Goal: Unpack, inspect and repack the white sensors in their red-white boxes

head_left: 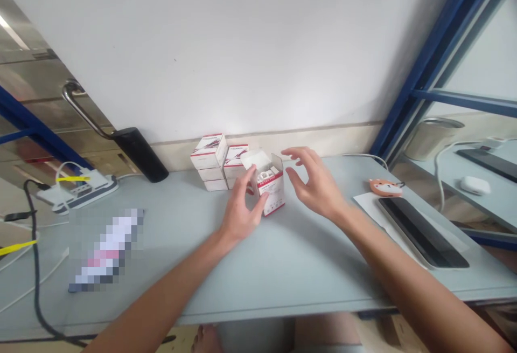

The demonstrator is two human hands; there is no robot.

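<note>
A small white-and-red box (273, 194), printed "DETECTOR", stands upright on the table with its top flaps raised. White contents show inside its opening, too small to make out. My left hand (242, 207) grips the box's left side between thumb and fingers. To the right of the box, my right hand (311, 180) is held in the air with its fingers apart and nothing in them. Just behind and to the left are stacked closed boxes (209, 153) of the same white-and-red kind, and another closed box (235, 156) beside them is partly hidden.
A black cylinder (141, 153) leans near the wall at the left. Farther left lie a power strip (86, 191) and cables. A blurred-out flat object (107, 250) lies at the front left. On the right are a dark phone-like device (422, 232), paper and an orange animal-faced item (385, 187).
</note>
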